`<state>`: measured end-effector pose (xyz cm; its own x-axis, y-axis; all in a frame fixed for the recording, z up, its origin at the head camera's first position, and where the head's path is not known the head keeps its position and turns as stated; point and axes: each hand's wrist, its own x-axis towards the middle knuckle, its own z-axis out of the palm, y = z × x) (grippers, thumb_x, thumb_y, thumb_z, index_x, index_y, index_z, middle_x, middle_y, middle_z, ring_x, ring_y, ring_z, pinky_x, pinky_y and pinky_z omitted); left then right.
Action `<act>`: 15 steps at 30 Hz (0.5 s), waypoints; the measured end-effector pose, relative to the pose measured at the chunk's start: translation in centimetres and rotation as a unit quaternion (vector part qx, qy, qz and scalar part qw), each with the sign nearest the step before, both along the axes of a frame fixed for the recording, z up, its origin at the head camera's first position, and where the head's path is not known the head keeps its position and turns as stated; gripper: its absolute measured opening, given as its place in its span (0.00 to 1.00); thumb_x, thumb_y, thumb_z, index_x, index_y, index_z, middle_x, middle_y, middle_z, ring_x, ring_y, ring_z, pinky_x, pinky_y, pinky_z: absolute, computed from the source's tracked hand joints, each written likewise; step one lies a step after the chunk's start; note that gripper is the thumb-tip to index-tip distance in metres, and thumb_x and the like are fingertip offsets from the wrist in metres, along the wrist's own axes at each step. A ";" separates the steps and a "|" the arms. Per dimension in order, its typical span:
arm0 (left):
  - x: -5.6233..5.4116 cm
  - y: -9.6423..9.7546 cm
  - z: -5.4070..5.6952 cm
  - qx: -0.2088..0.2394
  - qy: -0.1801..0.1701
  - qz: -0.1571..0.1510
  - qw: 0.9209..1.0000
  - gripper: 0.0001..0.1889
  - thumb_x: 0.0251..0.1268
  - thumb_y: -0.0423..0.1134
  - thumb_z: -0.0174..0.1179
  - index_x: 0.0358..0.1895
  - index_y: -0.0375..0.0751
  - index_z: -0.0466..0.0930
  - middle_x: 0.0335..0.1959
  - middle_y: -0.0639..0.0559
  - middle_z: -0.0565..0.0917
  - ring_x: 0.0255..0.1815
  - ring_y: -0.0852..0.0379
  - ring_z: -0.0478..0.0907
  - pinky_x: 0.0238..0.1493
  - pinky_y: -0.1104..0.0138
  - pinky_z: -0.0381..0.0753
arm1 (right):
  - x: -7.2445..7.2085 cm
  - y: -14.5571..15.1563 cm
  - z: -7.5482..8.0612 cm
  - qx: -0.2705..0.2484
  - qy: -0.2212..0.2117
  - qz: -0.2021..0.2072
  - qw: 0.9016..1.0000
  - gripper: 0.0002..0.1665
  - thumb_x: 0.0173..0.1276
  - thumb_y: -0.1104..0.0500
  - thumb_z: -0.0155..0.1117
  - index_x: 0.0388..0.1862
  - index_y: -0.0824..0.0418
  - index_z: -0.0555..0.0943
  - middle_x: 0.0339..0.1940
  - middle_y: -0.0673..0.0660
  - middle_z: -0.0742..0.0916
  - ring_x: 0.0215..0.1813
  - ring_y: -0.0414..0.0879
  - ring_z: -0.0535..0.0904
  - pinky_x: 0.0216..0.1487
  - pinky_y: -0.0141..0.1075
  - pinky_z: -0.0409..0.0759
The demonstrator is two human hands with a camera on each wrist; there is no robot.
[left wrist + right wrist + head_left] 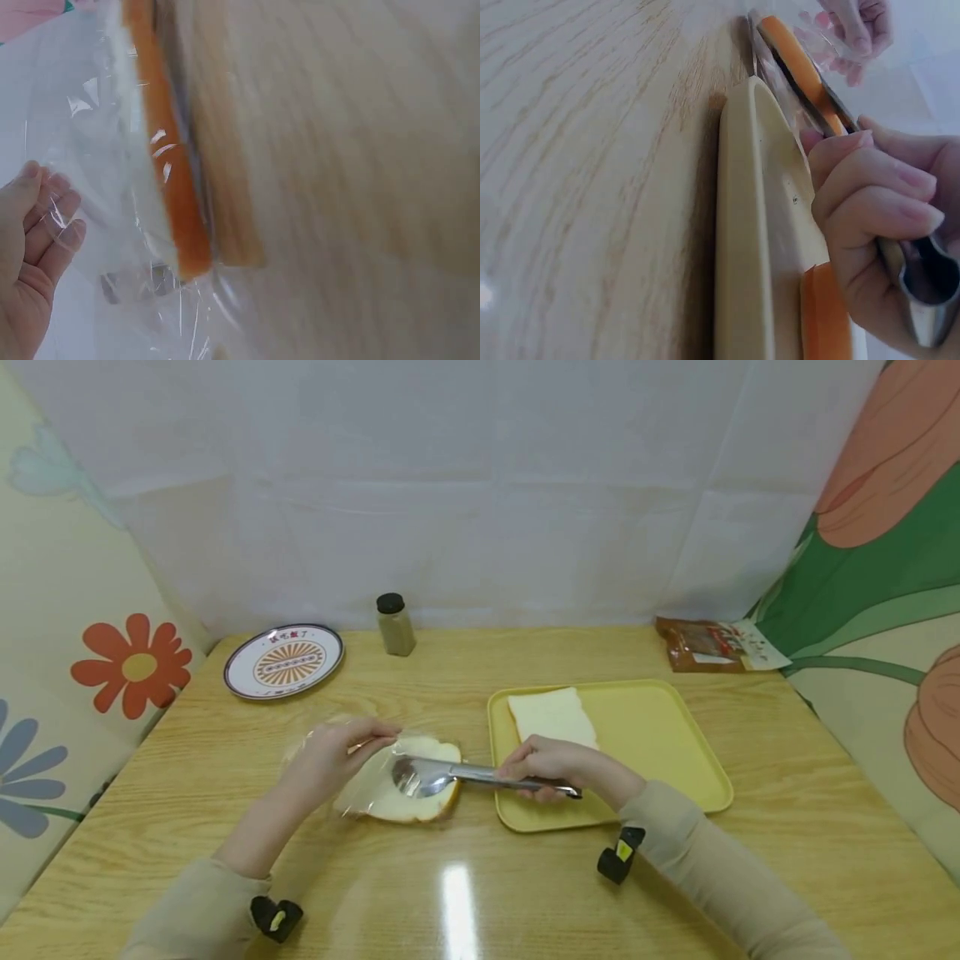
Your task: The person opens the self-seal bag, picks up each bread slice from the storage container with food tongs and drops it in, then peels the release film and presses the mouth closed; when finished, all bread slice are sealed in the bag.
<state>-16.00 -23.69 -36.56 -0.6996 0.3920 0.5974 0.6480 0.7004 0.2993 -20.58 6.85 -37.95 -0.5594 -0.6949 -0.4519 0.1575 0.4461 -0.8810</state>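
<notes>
My left hand [326,764] pinches the upper layer of a clear plastic bag [86,157] between thumb and fingers. Partly inside that bag lies a white bread slice [442,752] with an orange-brown crust [169,180]. My right hand [551,762] grips metal tongs [476,773], fingers curled round the handles [924,289]. The tongs' broad head is on top of the slice, and in the right wrist view their arms lie on both sides of it. Another bread slice [551,712] rests on the yellow tray [660,743], just beyond my right hand.
A white patterned plate [288,662] stands at the back left, beside a black-capped jar [396,627]. At the back right lies a brown and white food packet [712,645]. The tray's raised rim [742,225] is right below my right hand.
</notes>
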 end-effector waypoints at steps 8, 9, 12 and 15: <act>-0.2 -0.1 -0.9 -0.001 -0.002 -0.021 1.000 0.10 0.47 0.25 0.68 0.35 0.41 0.86 0.33 0.51 0.88 0.36 0.54 0.85 0.41 0.73 0.81 | -0.2 -0.1 0.0 -0.028 -0.023 0.016 0.999 0.18 0.71 0.58 0.53 0.45 0.74 0.78 0.13 0.51 0.75 0.10 0.35 0.62 0.09 0.26 0.60; -0.2 -0.1 -1.0 0.005 -0.004 -0.024 1.000 0.11 0.47 0.25 0.68 0.35 0.41 0.85 0.33 0.51 0.88 0.36 0.54 0.85 0.42 0.76 0.80 | -0.2 -0.1 0.1 -0.032 -0.027 0.018 0.999 0.18 0.71 0.58 0.52 0.46 0.74 0.78 0.13 0.51 0.75 0.09 0.35 0.62 0.09 0.25 0.60; -0.2 0.1 -1.1 0.027 -0.011 -0.039 0.999 0.12 0.47 0.23 0.67 0.36 0.39 0.84 0.34 0.49 0.88 0.37 0.54 0.85 0.46 0.83 0.77 | -0.3 -0.1 0.3 -0.044 -0.032 0.029 0.998 0.20 0.72 0.58 0.51 0.47 0.76 0.77 0.14 0.50 0.75 0.09 0.35 0.62 0.09 0.26 0.60; -0.1 0.3 -1.1 0.046 -0.007 -0.051 0.998 0.13 0.45 0.21 0.67 0.37 0.37 0.84 0.34 0.48 0.88 0.37 0.55 0.85 0.46 0.85 0.76 | -0.4 -0.2 0.5 -0.050 -0.034 0.035 0.998 0.21 0.72 0.58 0.51 0.48 0.77 0.76 0.14 0.50 0.75 0.10 0.35 0.61 0.10 0.26 0.60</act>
<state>-16.15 -23.36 -37.71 -0.6673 0.4042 0.6256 0.7095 0.6006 0.3687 -20.94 6.68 -37.42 -0.4782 -0.7753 -0.4127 0.1892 0.3680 -0.9104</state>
